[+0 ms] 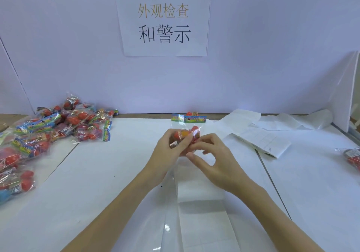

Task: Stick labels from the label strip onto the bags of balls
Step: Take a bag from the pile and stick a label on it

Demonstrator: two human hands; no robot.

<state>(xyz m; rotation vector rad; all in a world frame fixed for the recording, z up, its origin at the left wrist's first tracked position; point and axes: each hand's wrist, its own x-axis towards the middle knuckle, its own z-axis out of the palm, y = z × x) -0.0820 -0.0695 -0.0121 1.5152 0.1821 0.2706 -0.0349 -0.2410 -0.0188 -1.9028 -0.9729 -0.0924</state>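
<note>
Pile of bagged balls sits far left on the table, well apart from the work. Left hand grips the bag at table centre, fingers curled round the ball end, header card pointing away toward the wall. Right hand is just beside it, thumb and forefinger pinched narrow at the bag's near face; looks like a label going on, but the label itself is too small and glare-covered to confirm. Label strip runs from under the hands toward the camera, glossy, lying flat. More backing paper trails off right; one more bag at the right edge. Judgement: film is slippery and wrinkles over the balls, so left hand should pull it taut, right lands one label edge first, then wipes across to push air out. Avoid seam and header.
</note>
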